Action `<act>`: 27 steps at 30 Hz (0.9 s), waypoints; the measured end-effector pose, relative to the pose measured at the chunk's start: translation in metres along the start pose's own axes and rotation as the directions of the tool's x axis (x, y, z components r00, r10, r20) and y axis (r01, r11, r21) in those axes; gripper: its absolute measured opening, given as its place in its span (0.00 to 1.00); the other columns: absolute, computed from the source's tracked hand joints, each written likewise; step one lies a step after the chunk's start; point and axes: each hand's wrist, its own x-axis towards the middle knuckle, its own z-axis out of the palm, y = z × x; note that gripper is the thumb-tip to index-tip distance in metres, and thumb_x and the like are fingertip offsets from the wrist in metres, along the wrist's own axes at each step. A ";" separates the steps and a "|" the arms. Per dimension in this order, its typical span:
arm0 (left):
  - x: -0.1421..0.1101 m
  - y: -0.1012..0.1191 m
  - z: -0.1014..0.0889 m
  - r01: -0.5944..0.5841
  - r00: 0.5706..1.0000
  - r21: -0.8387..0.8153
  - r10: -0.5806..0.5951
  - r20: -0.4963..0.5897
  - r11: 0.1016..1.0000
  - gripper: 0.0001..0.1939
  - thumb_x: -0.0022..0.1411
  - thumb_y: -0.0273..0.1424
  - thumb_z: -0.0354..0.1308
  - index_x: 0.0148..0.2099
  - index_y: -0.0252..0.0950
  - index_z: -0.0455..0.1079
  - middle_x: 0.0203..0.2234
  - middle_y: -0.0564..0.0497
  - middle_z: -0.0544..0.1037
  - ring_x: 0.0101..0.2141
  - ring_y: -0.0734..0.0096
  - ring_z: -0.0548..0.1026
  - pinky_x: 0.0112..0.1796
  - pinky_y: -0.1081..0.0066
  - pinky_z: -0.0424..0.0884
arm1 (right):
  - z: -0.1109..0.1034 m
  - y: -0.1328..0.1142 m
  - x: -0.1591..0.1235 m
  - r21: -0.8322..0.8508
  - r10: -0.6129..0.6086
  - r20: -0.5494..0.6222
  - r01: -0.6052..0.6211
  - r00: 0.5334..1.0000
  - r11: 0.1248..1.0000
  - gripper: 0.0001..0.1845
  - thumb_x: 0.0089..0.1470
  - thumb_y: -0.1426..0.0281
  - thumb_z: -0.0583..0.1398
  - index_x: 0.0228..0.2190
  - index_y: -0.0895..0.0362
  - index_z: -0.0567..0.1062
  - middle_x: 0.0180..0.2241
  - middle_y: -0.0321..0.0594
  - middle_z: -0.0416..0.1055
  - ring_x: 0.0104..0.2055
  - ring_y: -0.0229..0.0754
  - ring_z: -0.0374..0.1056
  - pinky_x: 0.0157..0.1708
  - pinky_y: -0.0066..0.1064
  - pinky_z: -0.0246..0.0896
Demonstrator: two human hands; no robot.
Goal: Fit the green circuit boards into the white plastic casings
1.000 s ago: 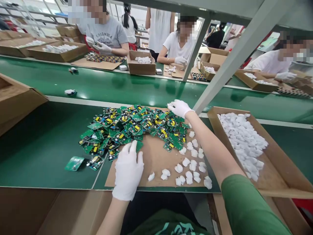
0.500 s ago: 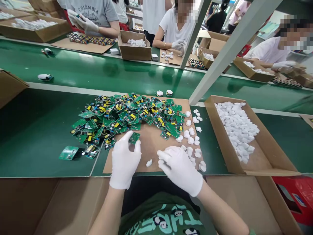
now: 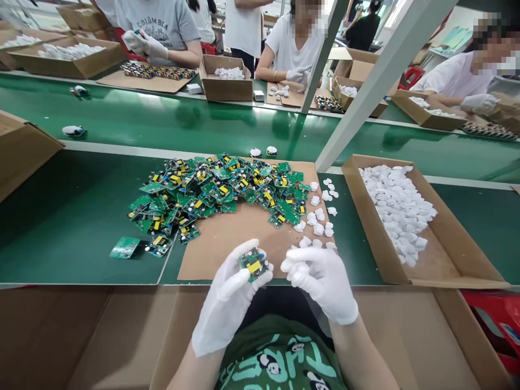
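The left hand (image 3: 228,300) has a small green board (image 3: 251,262) in its grip, held snug between thumb and fingers, yellow part (image 3: 254,267) showing. The board lies left of the right hand (image 3: 325,281), near but not touching it, and its long side is hard to tell. That hand's grip is almost pinched closed, and I cannot tell if anything is in it

White-gloved left hand (image 3: 231,300): green circuit board (image 3: 250,261), yellow block (image 3: 254,267). Beyond grip: flat tan cardboard sheet (image 3: 247,230). Below: dark-green fabric shirt (image 3: 278,326), mint lettering (image 3: 311,360), black-and-white pandas (image 3: 271,365).
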 end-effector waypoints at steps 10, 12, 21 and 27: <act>-0.003 -0.008 0.006 0.022 0.989 0.076 -0.033 0.142 0.997 0.22 0.61 0.38 0.66 0.57 0.44 0.74 0.46 0.45 0.79 0.37 0.63 0.80 0.35 0.70 0.78 | 0.002 -0.004 -0.005 0.007 -0.064 -0.130 0.065 0.989 0.998 0.12 0.60 0.58 0.65 0.42 0.50 0.76 0.18 0.31 0.74 0.17 0.35 0.66 0.18 0.26 0.66; -0.004 -0.010 0.005 -0.051 0.995 0.219 0.032 0.093 0.974 0.23 0.59 0.35 0.68 0.58 0.44 0.74 0.50 0.44 0.79 0.43 0.59 0.79 0.38 0.68 0.79 | 0.004 -0.008 -0.004 -0.076 -0.066 -0.086 0.060 0.994 0.995 0.09 0.61 0.61 0.65 0.41 0.50 0.76 0.24 0.35 0.77 0.24 0.38 0.73 0.27 0.29 0.72; -0.003 -0.011 0.013 -0.175 0.984 0.377 0.156 0.080 0.909 0.24 0.54 0.24 0.70 0.53 0.45 0.76 0.48 0.49 0.82 0.47 0.63 0.81 0.50 0.70 0.77 | 0.010 -0.020 -0.010 -0.332 -0.252 0.098 0.270 0.963 0.904 0.12 0.63 0.67 0.62 0.48 0.46 0.77 0.43 0.41 0.72 0.43 0.42 0.72 0.43 0.36 0.74; 0.002 -0.014 0.013 -0.146 0.984 0.481 0.177 -0.020 0.864 0.23 0.51 0.25 0.72 0.50 0.43 0.78 0.50 0.47 0.81 0.46 0.58 0.81 0.48 0.66 0.79 | 0.013 -0.021 -0.013 -0.219 -0.005 -0.029 -0.001 1.000 0.976 0.13 0.58 0.71 0.65 0.45 0.51 0.75 0.40 0.41 0.77 0.38 0.42 0.76 0.38 0.32 0.76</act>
